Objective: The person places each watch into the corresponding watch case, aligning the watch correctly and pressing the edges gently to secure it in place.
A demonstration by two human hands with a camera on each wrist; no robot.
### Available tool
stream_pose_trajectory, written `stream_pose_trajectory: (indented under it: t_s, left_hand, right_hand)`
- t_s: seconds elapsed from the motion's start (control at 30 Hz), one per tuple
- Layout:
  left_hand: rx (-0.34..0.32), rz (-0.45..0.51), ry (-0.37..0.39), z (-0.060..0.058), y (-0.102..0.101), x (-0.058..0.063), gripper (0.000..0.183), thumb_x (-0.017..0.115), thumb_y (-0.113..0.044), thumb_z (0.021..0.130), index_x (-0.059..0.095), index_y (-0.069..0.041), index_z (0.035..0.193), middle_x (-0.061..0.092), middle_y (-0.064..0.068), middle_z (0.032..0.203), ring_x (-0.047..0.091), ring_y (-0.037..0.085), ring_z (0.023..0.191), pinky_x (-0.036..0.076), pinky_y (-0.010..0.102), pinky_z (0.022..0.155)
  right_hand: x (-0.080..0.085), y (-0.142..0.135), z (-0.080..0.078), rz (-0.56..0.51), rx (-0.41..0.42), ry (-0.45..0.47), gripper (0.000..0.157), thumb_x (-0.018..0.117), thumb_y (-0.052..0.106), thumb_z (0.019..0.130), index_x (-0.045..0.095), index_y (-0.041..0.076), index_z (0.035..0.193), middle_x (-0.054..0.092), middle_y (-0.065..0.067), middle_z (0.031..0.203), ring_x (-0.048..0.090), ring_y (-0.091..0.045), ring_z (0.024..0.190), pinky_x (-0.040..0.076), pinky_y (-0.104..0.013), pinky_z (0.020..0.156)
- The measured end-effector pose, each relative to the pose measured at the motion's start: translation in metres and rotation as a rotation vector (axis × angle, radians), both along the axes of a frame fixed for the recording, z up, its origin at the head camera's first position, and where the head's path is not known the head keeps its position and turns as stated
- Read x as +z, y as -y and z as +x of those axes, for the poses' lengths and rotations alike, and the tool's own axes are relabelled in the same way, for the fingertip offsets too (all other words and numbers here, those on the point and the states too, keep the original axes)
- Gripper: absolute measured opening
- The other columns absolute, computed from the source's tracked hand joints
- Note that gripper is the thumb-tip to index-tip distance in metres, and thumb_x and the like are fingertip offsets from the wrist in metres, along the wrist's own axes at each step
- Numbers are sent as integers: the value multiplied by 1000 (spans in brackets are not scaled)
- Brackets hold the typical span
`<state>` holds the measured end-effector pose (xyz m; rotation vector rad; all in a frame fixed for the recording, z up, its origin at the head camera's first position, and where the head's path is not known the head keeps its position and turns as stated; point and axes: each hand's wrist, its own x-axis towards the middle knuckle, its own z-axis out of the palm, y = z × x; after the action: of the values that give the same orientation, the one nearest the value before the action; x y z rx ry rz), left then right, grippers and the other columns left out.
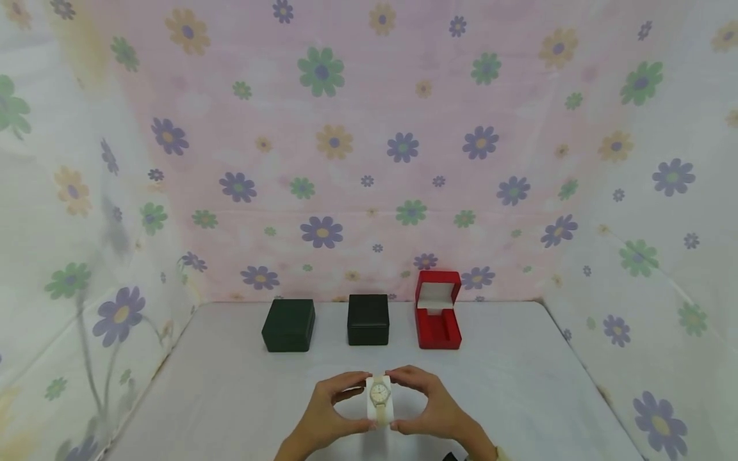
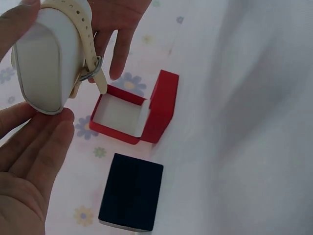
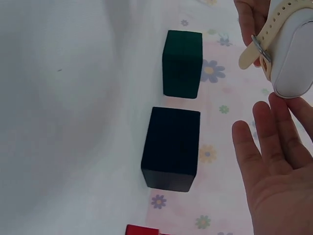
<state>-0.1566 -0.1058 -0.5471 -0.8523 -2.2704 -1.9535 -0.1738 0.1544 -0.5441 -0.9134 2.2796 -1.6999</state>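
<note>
A watch with a round pale dial and a cream strap is wrapped around a white cushion. Both hands hold it up near the front of the table, dial toward the head camera. My left hand pinches the cushion's left end between thumb and fingers. On the other side, my right hand grips the right end likewise. The strap's buckle and holes show on the cushion's far side in the wrist views. A red box stands with its lid raised, beyond the hands and to the right.
At the back of the white table, a dark green box and a black box stand closed, in a row with the red one. Flower-patterned cloth hangs behind the table and along both sides.
</note>
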Motion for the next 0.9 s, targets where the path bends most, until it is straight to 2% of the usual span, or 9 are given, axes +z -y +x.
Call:
stream_pose_trajectory:
  t_s: [0.1,0.2,0.37,0.47,0.53,0.67,0.9]
  left_hand:
    - [27,-65,21,2,-1,-3,65,93,-25,74,66,-21,133,69,0,130,67,14,114,56,51,97]
    - [45,-130,8,3,-3,-7,65,92,-33,74,66,-23,133,69,-4,130,67,17,114,56,54,97]
    - [37,-215,28,3,-9,-14,68,88,-40,77,65,-16,136,68,-6,132,66,24,117,54,60,99]
    - [20,-244,59,2,-12,-17,69,87,-40,79,64,-12,137,68,-4,132,65,28,119,52,60,100]
    - [14,-256,62,0,-14,-18,69,86,-42,79,64,-10,136,68,-2,132,64,32,120,53,59,100]
    - [15,-276,58,-3,-19,-20,68,87,-43,78,66,-12,135,69,-1,131,65,31,119,54,57,100]
    - [18,-292,69,-12,-31,-18,67,88,-41,77,67,-14,134,70,0,131,65,30,119,53,58,100]
  right_hand:
    - [-4,-3,2,43,-18,23,65,85,28,82,60,27,142,63,4,134,60,-27,125,49,-64,103]
    - [-9,-5,4,67,-25,28,66,85,27,82,60,26,142,64,5,134,60,-34,122,49,-64,103]
    - [-17,-12,5,99,-33,32,67,86,26,82,59,20,143,65,5,132,62,-35,114,50,-65,102]
    - [-22,-16,5,117,-42,29,68,85,26,83,58,13,143,66,5,130,62,-31,111,51,-63,101]
    - [-26,-19,5,126,-49,21,68,85,26,83,58,13,143,66,5,131,63,-29,110,52,-62,100]
    - [-31,-24,3,146,-64,5,69,85,27,83,58,13,144,66,4,132,64,-25,108,54,-59,99]
    - [-31,-35,-3,172,-83,-1,70,85,29,83,57,12,145,66,4,134,63,-27,109,53,-62,100]
